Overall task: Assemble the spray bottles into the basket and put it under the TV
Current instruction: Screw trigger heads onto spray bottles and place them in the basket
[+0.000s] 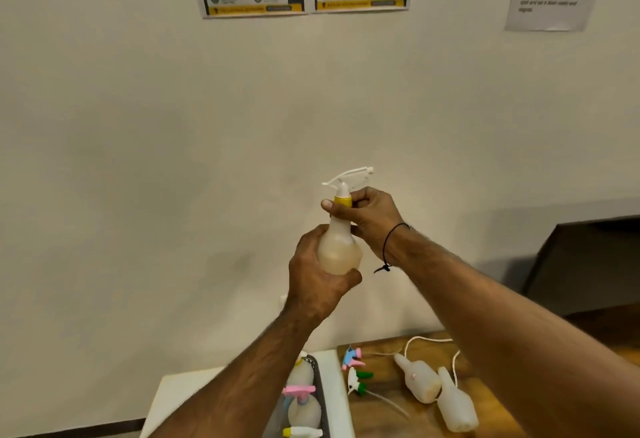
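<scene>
Basket (320, 399), dark mesh, sits low left on a white surface (337, 385), largely hidden behind the left forearm; it holds assembled bottles, one with a pink sprayer (298, 390), one with a yellow collar at the bottom edge. Judged as the drop spot, kept close for a short reach. Left hand (317, 278) wraps the belly of a translucent spray bottle (339, 247), fingers curled round it, thumb across the front, holding it upright at chest height so the neck stays steady. Right hand (369, 219) pinches the yellow collar (343, 201) under the white trigger head (348, 178), thumb in front, fingers behind; likely twisting the cap tight, cannot confirm turning. Black cord on right wrist. Further right, on the wooden tabletop (388, 403), loose sprayer heads (355, 368) with dip tubes lie near two capless bottles (436, 389) lying on their sides, touching, waiting for assembly. Task looks roughly halfway through. No TV identifiable.
</scene>
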